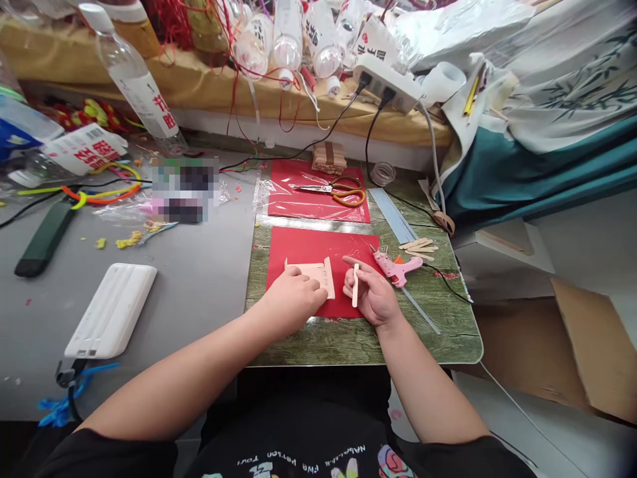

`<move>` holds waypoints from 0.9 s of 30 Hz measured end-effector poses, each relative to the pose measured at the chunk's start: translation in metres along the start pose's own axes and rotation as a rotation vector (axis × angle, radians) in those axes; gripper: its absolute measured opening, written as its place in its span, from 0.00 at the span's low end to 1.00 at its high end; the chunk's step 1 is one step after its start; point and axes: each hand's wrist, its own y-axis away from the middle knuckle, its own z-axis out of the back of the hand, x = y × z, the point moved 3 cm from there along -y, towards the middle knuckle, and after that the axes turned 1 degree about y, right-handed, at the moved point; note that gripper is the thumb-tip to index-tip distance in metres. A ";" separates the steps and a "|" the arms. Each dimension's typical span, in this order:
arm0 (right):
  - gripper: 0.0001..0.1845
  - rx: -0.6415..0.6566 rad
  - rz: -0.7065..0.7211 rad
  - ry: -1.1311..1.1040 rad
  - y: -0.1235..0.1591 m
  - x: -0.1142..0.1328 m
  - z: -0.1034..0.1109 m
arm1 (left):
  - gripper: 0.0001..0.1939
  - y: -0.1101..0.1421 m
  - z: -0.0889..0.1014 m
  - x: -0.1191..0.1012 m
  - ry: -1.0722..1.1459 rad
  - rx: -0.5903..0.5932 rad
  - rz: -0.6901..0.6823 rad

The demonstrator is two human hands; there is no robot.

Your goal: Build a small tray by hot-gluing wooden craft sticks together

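My left hand lies curled on a small panel of joined wooden sticks, pressing it onto a red sheet. My right hand pinches a single wooden stick, held upright just right of the panel. A pink glue gun lies to the right of my right hand on the green wood-grain mat, with several loose wooden sticks beyond it.
Orange-handled scissors lie on a second red sheet farther back. Behind it sits a stack of wooden sticks. A white power bank and a dark bar are at left. Bottles, a power strip and cables crowd the back.
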 end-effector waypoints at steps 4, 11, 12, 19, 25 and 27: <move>0.20 0.000 -0.008 0.013 0.001 -0.002 0.001 | 0.11 0.002 -0.003 0.003 0.037 0.030 0.029; 0.29 0.005 -0.021 0.211 0.011 0.011 -0.014 | 0.21 0.003 0.022 0.012 0.287 -0.104 0.180; 0.30 0.016 -0.015 0.245 0.013 0.016 -0.020 | 0.23 0.001 0.029 0.013 0.354 -0.122 0.185; 0.22 0.000 0.029 -0.010 0.021 0.039 -0.063 | 0.54 -0.024 0.041 0.003 0.609 -0.200 0.206; 0.15 -0.030 -0.056 -0.246 0.021 0.026 -0.069 | 0.47 -0.030 0.023 0.003 0.593 -0.275 0.212; 0.13 0.005 -0.068 -0.285 0.021 0.022 -0.071 | 0.46 -0.029 0.023 0.005 0.611 -0.276 0.187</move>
